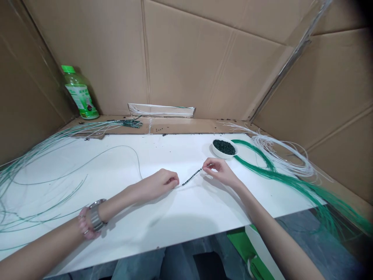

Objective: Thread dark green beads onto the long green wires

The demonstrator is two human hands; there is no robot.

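Beaded cord (190, 178) spans the gap between your two hands, slanting up from left to right over the middle of the white counter (180, 223). Dark green beads cover its centre, and bare white cord (177, 186) shows at the end nearest your left hand (161, 186). On that hand, the fingers (173, 179) are curled together and pinch the lower end of the cord. On your right hand (220, 172), the thumb and forefinger (206, 166) are pressed together on the upper end, just past the last bead.

A metal wristwatch (96, 214) and a pink bead bracelet (84, 223) sit on your left wrist. Beyond your right hand, a white bowl (219, 154) holds loose dark green beads (223, 147). Green strands (259, 161) and a coil of white cord (287, 163) lie to its right. More green strands (37, 186) spread across the left of the counter. Against the cardboard wall (87, 50) stands a plastic bottle (78, 93) with a green cap (68, 69). Its green-and-white label (77, 97) carries print too small to read.
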